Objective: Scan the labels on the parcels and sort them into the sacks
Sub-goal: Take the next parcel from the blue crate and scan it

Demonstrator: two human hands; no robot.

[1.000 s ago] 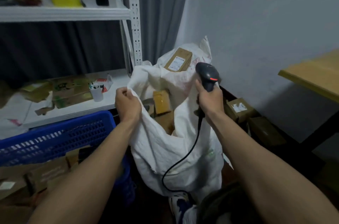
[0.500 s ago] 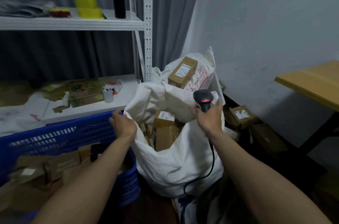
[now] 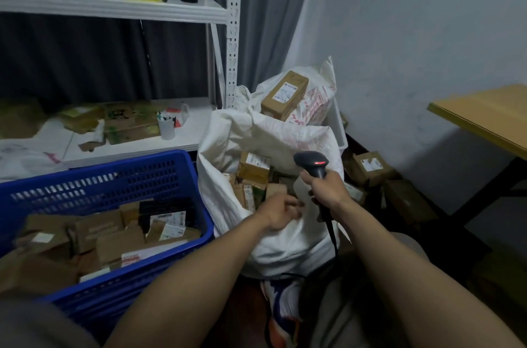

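Your right hand (image 3: pixel 325 191) grips the scanner (image 3: pixel 312 162) by its handle, just right of your left hand (image 3: pixel 281 212). The left hand lies blurred at the near rim of the sack (image 3: pixel 285 248), and its grip cannot be told. Parcels (image 3: pixel 253 166) fill the sack just beyond both hands.

Woven plastic sack (image 3: pixel 285 245); cardboard parcels (image 3: pixel 253 166); perforated plastic crate (image 3: pixel 114 179); matt scanner (image 3: pixel 312 164).

Head camera looks down, close above the sack (image 3: pixel 285 248).
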